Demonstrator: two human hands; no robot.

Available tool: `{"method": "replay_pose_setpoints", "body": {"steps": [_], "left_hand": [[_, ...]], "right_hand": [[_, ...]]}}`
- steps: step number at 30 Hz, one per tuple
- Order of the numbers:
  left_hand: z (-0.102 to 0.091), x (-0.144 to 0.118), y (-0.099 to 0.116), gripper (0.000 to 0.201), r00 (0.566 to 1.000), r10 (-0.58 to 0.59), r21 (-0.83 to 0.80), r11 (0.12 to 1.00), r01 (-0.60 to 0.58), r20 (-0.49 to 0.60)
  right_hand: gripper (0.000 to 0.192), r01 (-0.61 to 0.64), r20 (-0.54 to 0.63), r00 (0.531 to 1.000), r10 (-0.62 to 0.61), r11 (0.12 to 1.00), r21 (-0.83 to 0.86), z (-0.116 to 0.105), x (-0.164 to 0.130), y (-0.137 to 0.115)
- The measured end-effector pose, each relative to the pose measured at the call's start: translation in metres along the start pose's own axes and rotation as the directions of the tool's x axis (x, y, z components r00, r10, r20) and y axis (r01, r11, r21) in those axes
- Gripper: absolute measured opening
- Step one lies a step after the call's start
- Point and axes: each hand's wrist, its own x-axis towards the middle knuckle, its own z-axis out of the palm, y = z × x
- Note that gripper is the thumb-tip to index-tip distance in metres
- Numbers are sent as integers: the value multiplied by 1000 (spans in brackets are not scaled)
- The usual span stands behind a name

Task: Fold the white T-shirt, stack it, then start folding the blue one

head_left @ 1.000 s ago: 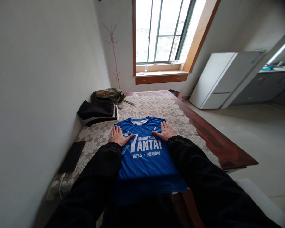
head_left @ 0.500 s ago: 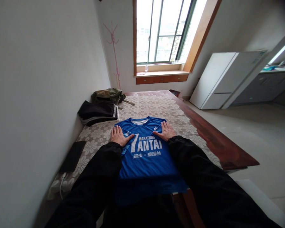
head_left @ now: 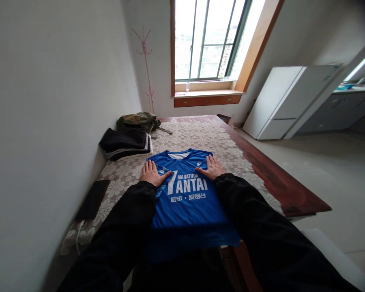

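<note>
A blue T-shirt (head_left: pixel 190 215) with white "MARATHON YANTAI" lettering lies spread, front side up, on a table covered by a floral lace tablecloth (head_left: pixel 197 136). Its neckline points away from me and its hem reaches the near table edge. On the left sleeve area rests my left hand (head_left: pixel 153 174), flat, with the thumb stretched toward the lettering. My right hand (head_left: pixel 212 167) lies flat on the opposite sleeve area, fingers extended and thumb pointing inward. Both sleeves of the shirt are partly hidden under my hands.
Folded dark clothes (head_left: pixel 124 142) are stacked by the wall, with an olive backpack (head_left: pixel 138 119) behind them. A black phone (head_left: pixel 93 200) with a white cable lies at the left edge. Bare reddish wood (head_left: pixel 280 186) borders the right side. A white refrigerator (head_left: pixel 287 101) stands beyond.
</note>
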Motion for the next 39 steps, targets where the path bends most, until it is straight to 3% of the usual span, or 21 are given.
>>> {"method": "replay_pose_setpoints", "body": {"steps": [23,26,28,31,34,37,39], "left_hand": [[1,-1,0,132,1000,3,-29,1000,-4,-22],[-5,0,1,123,1000,18,-105,994,-19,-11],[-13,-1,-4,106,1000,11,-169,986,-15,-20],[-31,-13,-35,79,998,-29,-191,981,17,-60],[-51,-41,-96,68,985,-79,-118,991,61,-153],[-65,-77,-163,67,954,-228,19,972,236,-194],[-69,-97,-194,71,922,-357,75,926,371,-153]], "right_hand": [[131,-6,-4,1000,6,1000,13,-2,-2,-1],[131,-4,-9,1000,4,1000,8,-3,-3,-2],[131,-6,-11,1000,6,1000,5,-3,-2,-2],[131,-7,-10,1000,7,1000,6,-1,-1,-1],[129,2,-14,1000,-2,1000,12,2,2,1],[130,3,-17,1000,-3,1000,22,4,3,2],[130,4,-17,1000,-4,1000,31,3,3,2]]}}
